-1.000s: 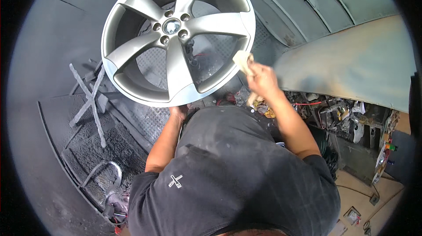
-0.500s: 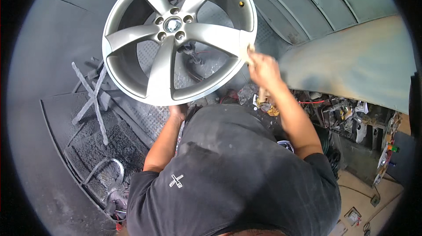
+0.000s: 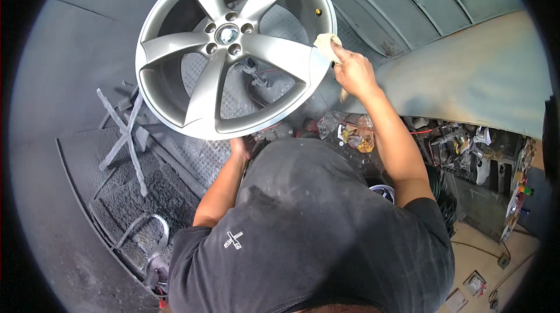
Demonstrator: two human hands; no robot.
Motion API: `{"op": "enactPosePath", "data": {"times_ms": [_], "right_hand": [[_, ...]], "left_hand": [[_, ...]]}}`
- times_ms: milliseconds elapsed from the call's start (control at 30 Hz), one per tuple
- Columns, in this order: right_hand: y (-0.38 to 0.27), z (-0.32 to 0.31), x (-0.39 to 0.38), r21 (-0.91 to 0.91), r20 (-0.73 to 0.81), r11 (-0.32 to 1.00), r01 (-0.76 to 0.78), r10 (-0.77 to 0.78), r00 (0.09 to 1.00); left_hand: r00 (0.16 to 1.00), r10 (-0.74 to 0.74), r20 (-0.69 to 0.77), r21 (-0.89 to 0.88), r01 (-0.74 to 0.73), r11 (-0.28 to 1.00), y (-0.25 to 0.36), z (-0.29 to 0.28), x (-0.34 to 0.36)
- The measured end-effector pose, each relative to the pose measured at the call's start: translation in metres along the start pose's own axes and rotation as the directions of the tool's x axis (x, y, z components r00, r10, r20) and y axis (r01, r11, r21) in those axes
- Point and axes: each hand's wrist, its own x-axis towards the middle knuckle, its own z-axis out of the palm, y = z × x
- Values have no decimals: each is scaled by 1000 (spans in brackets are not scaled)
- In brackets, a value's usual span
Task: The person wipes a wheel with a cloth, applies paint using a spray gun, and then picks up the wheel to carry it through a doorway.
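A silver five-spoke alloy wheel (image 3: 269, 49) faces up in front of me, with a round centre cap (image 3: 227, 35) and a yellow-capped valve (image 3: 318, 12). At its right edge my right hand (image 3: 354, 71) is closed on a cream cloth (image 3: 328, 46), which lies against the rim by the end of the right spoke. A loose tail of the cloth hangs below the hand. My left hand (image 3: 240, 148) is at the wheel's lower edge, touching it from beneath. The left fingers are hidden behind the rim.
On the left are a grey cross-shaped stand (image 3: 126, 138) and a dark shaggy mat (image 3: 149, 187). A curved tan and grey panel (image 3: 466, 71) rises on the right, above a cluttered shelf (image 3: 466, 147). Crumpled yellowish paper (image 3: 359, 137) lies near my right forearm.
The wheel has turned slightly clockwise. My right hand and the cloth have shifted up along the rim's right edge. My left hand stays at the lower edge.
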Motion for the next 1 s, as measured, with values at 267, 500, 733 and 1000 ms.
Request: {"op": "enactPosePath", "data": {"times_ms": [267, 500, 733, 1000], "right_hand": [[-42, 0, -67, 94, 127, 957, 276, -286, 950], [-48, -6, -48, 33, 143, 979, 201, -203, 969], [-37, 7, -60, 180, 102, 962, 205, -226, 969], [29, 0, -2, 142, 34, 988, 61, -66, 997]], "left_hand": [[996, 93, -4, -16, -93, 996, -4, -30, 25], [996, 85, -33, -43, -86, 995, 26, -32, 15], [976, 196, -100, 235, -168, 957, 36, -70, 54], [940, 312, -138, -210, -336, 918, 121, -60, 70]]}}
